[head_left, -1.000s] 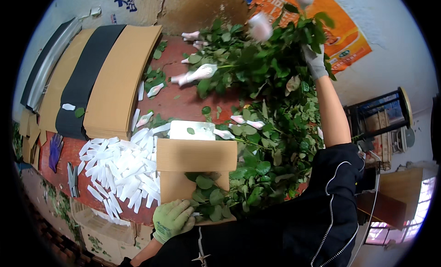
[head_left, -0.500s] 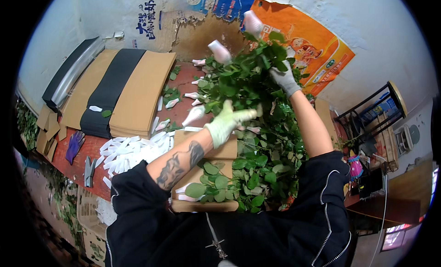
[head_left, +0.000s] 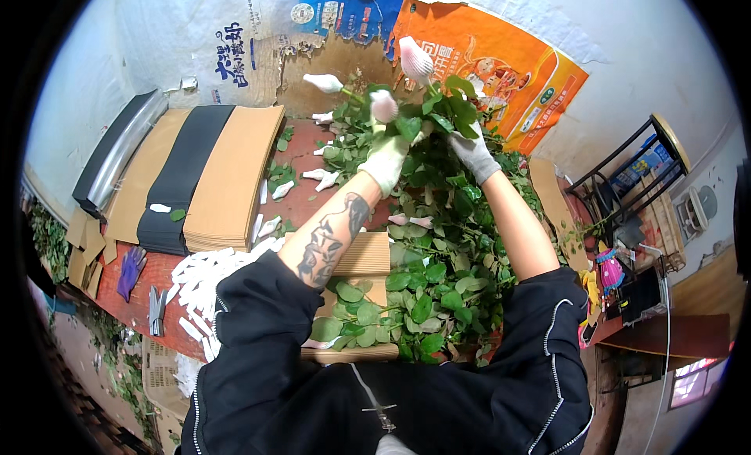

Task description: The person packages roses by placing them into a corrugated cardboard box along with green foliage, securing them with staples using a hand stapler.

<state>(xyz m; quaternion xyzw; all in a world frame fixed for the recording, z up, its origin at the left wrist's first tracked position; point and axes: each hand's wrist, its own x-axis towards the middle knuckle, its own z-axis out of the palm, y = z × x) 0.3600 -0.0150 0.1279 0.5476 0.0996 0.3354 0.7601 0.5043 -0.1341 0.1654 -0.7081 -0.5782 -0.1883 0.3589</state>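
Netted pale pink roses (head_left: 415,61) rise above a leafy bunch at the far middle of the table. My right hand (head_left: 472,153), in a grey-white glove, is closed around the bunch from its right side, its fingertips behind leaves. My left hand (head_left: 386,159), in a pale greenish glove, reaches into the bunch from the left and grips among the stems, partly hidden by foliage. Right above its fingers stands a netted rose bud (head_left: 383,107). Another bud in a white net (head_left: 324,82) leans out to the left.
A heap of leafy rose stems (head_left: 446,283) covers the table's right part. Corrugated cardboard (head_left: 364,254) lies in front of me. Left are stacked brown and black sheets (head_left: 235,173), white sleeves (head_left: 199,279), a purple glove (head_left: 131,272) and a grey stapler-like tool (head_left: 157,310).
My left hand has moved up and away from me into the bunch, where its fingers now grip. My right hand has shifted slightly left and nearer, and the roses have turned.
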